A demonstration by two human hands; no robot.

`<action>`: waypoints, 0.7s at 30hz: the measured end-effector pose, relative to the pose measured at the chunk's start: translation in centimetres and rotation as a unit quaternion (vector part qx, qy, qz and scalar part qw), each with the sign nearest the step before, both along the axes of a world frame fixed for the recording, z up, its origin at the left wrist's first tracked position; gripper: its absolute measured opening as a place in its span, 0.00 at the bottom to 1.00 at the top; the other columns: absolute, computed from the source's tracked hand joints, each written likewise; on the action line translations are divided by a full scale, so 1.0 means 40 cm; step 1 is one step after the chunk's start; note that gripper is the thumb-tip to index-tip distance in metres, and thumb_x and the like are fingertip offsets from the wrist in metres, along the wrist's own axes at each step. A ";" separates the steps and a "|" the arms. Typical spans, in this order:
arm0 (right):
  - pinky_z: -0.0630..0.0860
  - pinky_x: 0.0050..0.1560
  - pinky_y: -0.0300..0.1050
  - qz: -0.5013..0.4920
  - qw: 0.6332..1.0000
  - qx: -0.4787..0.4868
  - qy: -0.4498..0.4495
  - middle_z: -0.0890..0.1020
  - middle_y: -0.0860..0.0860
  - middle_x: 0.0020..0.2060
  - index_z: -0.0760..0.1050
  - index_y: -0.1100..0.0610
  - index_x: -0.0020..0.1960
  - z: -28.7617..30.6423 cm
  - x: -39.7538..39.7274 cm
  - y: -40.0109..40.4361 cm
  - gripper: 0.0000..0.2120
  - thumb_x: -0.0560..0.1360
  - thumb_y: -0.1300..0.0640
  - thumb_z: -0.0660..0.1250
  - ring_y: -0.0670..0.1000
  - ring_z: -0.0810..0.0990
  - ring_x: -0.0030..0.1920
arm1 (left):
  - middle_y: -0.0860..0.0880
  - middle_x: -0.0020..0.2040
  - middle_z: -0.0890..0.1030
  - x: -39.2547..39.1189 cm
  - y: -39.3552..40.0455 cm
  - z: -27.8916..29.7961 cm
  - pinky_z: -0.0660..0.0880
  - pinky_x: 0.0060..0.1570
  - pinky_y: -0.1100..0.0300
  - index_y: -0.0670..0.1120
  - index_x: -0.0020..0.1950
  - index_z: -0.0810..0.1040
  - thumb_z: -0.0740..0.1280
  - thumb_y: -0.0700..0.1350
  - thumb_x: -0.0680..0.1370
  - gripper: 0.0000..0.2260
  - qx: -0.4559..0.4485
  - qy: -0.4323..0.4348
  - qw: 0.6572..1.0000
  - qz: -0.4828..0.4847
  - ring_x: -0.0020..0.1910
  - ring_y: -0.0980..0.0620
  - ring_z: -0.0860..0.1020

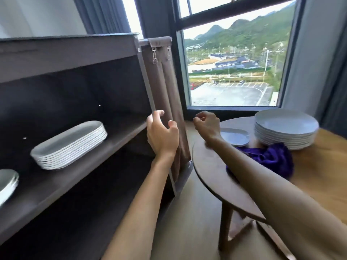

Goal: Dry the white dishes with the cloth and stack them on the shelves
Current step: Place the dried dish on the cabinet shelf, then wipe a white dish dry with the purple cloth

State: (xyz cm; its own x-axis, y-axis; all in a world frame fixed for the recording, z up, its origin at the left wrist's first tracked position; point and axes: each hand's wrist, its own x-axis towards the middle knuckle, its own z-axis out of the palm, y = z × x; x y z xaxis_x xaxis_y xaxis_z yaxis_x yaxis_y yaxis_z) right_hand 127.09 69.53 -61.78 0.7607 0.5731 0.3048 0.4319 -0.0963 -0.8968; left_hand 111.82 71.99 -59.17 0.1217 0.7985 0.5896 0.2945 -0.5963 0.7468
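Where the shelf (116, 132) runs along the left, a stack of oval dishes (69, 145) sits on it. The left hand (162, 136) hangs beside its end, fingers loosely curled, empty. The right hand (207, 124) is curled shut, holding nothing. On the table (319, 166): one oval dish (235, 136), the purple cloth (270, 158), stacked round plates (285, 128).

a round wooden table (216, 186) stood beside a large window (232, 72) that looked out on a car park (229, 92), low buildings (231, 62) and green hills (253, 30), while grey curtains (105, 14) hung at the upper left.
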 end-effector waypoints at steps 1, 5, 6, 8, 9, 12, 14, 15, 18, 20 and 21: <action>0.78 0.55 0.49 -0.037 0.999 -0.029 0.006 0.86 0.54 0.48 0.82 0.57 0.53 -0.018 0.059 -0.062 0.09 0.76 0.55 0.67 0.55 0.83 0.50 | 0.46 0.59 0.78 0.058 -0.016 -0.017 0.72 0.55 0.55 0.46 0.60 0.78 0.68 0.42 0.76 0.12 -0.023 0.021 0.999 -0.030 0.58 0.46 0.77; 0.76 0.51 0.49 -0.103 0.983 -0.149 0.022 0.85 0.59 0.48 0.82 0.63 0.49 -0.092 0.224 -0.238 0.10 0.76 0.58 0.66 0.60 0.82 0.52 | 0.41 0.62 0.81 0.254 -0.027 -0.094 0.73 0.63 0.54 0.42 0.65 0.78 0.68 0.42 0.78 0.15 -0.134 0.150 0.971 -0.127 0.63 0.42 0.77; 0.76 0.48 0.49 -0.113 0.979 -0.167 0.022 0.85 0.59 0.46 0.81 0.63 0.47 -0.112 0.252 -0.266 0.09 0.76 0.58 0.66 0.60 0.82 0.51 | 0.41 0.63 0.81 0.298 -0.021 -0.115 0.72 0.63 0.54 0.41 0.65 0.78 0.68 0.42 0.78 0.16 -0.153 0.180 0.962 -0.137 0.64 0.41 0.76; 0.75 0.47 0.48 -0.126 0.973 -0.193 0.020 0.85 0.58 0.45 0.79 0.59 0.44 -0.146 0.281 -0.296 0.07 0.76 0.56 0.66 0.60 0.82 0.50 | 0.40 0.63 0.81 0.358 0.011 -0.157 0.72 0.60 0.54 0.40 0.63 0.79 0.68 0.43 0.79 0.14 -0.183 0.221 0.950 -0.125 0.64 0.39 0.77; 0.75 0.49 0.48 -0.133 0.970 -0.201 0.020 0.85 0.57 0.46 0.78 0.57 0.44 -0.163 0.298 -0.303 0.06 0.76 0.55 0.66 0.60 0.82 0.51 | 0.39 0.62 0.82 0.388 0.031 -0.178 0.73 0.59 0.53 0.39 0.62 0.80 0.67 0.43 0.79 0.14 -0.200 0.236 0.944 -0.114 0.63 0.38 0.77; 0.73 0.48 0.48 -0.135 0.965 -0.222 0.016 0.84 0.57 0.45 0.76 0.54 0.42 -0.199 0.335 -0.283 0.05 0.76 0.55 0.65 0.61 0.82 0.51 | 0.36 0.61 0.82 0.458 0.098 -0.227 0.74 0.58 0.51 0.36 0.61 0.81 0.66 0.45 0.79 0.16 -0.243 0.265 0.929 -0.082 0.62 0.35 0.78; 0.71 0.45 0.47 -0.126 0.959 -0.252 -0.007 0.83 0.56 0.44 0.74 0.54 0.42 -0.221 0.347 -0.260 0.04 0.74 0.55 0.64 0.61 0.81 0.51 | 0.35 0.62 0.81 0.495 0.133 -0.254 0.75 0.58 0.51 0.36 0.63 0.79 0.68 0.46 0.79 0.18 -0.260 0.273 0.924 -0.069 0.63 0.35 0.78; 0.71 0.45 0.48 -0.125 0.955 -0.269 -0.024 0.84 0.56 0.45 0.75 0.54 0.44 -0.234 0.349 -0.249 0.04 0.74 0.54 0.64 0.61 0.81 0.52 | 0.35 0.62 0.81 0.511 0.149 -0.266 0.75 0.58 0.52 0.36 0.64 0.79 0.69 0.47 0.79 0.19 -0.268 0.275 0.921 -0.065 0.63 0.35 0.78; 0.74 0.48 0.49 -0.135 0.942 -0.297 -0.075 0.84 0.53 0.51 0.77 0.53 0.55 -0.277 0.338 -0.231 0.10 0.74 0.53 0.64 0.60 0.81 0.55 | 0.36 0.63 0.81 0.545 0.191 -0.291 0.75 0.57 0.52 0.37 0.64 0.79 0.72 0.50 0.78 0.21 -0.282 0.284 0.914 -0.062 0.64 0.36 0.78; 0.72 0.46 0.48 -0.146 0.941 -0.291 -0.092 0.84 0.53 0.51 0.77 0.52 0.55 -0.289 0.339 -0.223 0.11 0.74 0.53 0.64 0.59 0.81 0.55 | 0.38 0.62 0.82 0.557 0.212 -0.301 0.75 0.57 0.53 0.39 0.63 0.81 0.73 0.49 0.77 0.19 -0.284 0.285 0.913 -0.071 0.62 0.37 0.79; 0.72 0.46 0.48 -0.152 0.941 -0.286 -0.094 0.84 0.53 0.51 0.77 0.52 0.55 -0.292 0.341 -0.218 0.10 0.74 0.53 0.65 0.59 0.81 0.55 | 0.39 0.61 0.82 0.558 0.222 -0.305 0.75 0.57 0.54 0.40 0.61 0.82 0.73 0.47 0.77 0.16 -0.284 0.284 0.913 -0.074 0.62 0.38 0.79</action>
State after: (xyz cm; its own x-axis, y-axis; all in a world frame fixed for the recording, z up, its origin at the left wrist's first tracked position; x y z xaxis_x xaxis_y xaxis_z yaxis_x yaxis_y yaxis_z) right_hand 140.72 60.79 -73.44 0.8793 0.4494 0.1576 0.4524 -0.6847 -0.5714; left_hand 134.13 80.87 -71.37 0.4104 0.9057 -0.1065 0.6777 -0.2247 0.7001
